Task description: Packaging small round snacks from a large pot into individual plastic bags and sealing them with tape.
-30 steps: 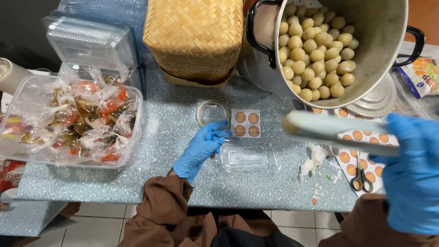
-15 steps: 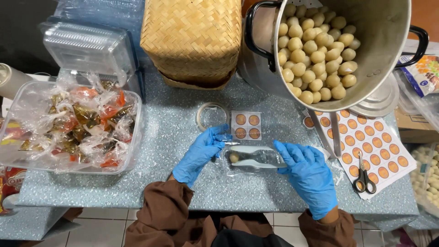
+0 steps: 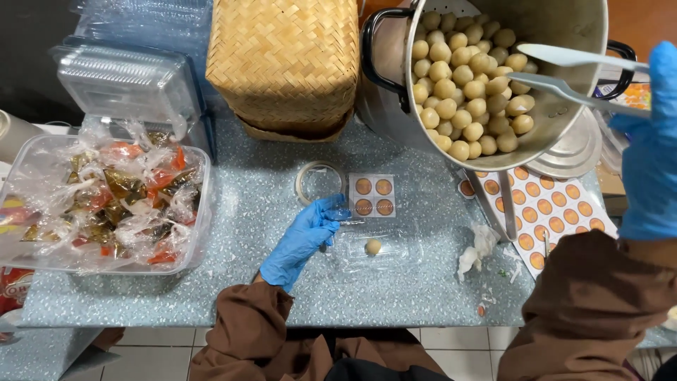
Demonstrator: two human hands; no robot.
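Note:
My left hand (image 3: 303, 238), in a blue glove, holds the left edge of a small clear plastic container (image 3: 377, 248) on the speckled table (image 3: 254, 212). One pale round ball (image 3: 372, 246) lies inside it. My right hand (image 3: 650, 152), also gloved, is raised at the right and grips white tongs (image 3: 564, 70) whose tips reach into a tilted metal pot (image 3: 557, 106) full of pale round balls (image 3: 465, 85). The tong tips hold nothing.
A woven basket (image 3: 285, 60) stands at the back. A clear tub of wrapped sachets (image 3: 106, 201) sits left, stacked clear lids (image 3: 130, 81) behind it. A tape roll (image 3: 319, 182), a small sticker sheet (image 3: 372, 196), a larger sticker sheet (image 3: 546, 204) and crumpled tissue (image 3: 476, 248) lie nearby.
My right hand dropped one ball into the clear container with the tongs, then lifted them up and right into the pot. My left hand stayed on the container.

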